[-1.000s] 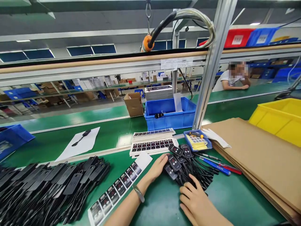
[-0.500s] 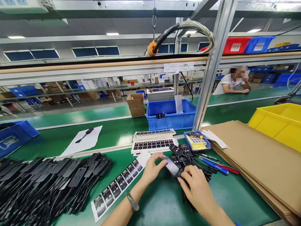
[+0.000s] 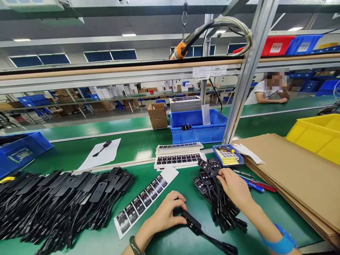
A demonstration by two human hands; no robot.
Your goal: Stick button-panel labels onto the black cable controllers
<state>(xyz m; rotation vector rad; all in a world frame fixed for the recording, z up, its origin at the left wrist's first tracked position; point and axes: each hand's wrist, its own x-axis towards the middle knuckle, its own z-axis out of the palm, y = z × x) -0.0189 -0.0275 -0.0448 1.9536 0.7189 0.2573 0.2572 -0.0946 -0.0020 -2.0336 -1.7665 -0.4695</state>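
While the left hand (image 3: 168, 212) pinches a black controller (image 3: 192, 222) by its far end at the green bench's (image 3: 289, 219) near middle, probably leaving its face clear, the right hand (image 3: 236, 187) meets the right-hand pile (image 3: 204, 177) (can't tell if it's gripping).

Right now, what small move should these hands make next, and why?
Probably bring the right hand across to steady the cable of the black device: only the left hand grips that device, by one end, while its cable trails across the green tabletop and the right hand is at the pile of labelled devices.
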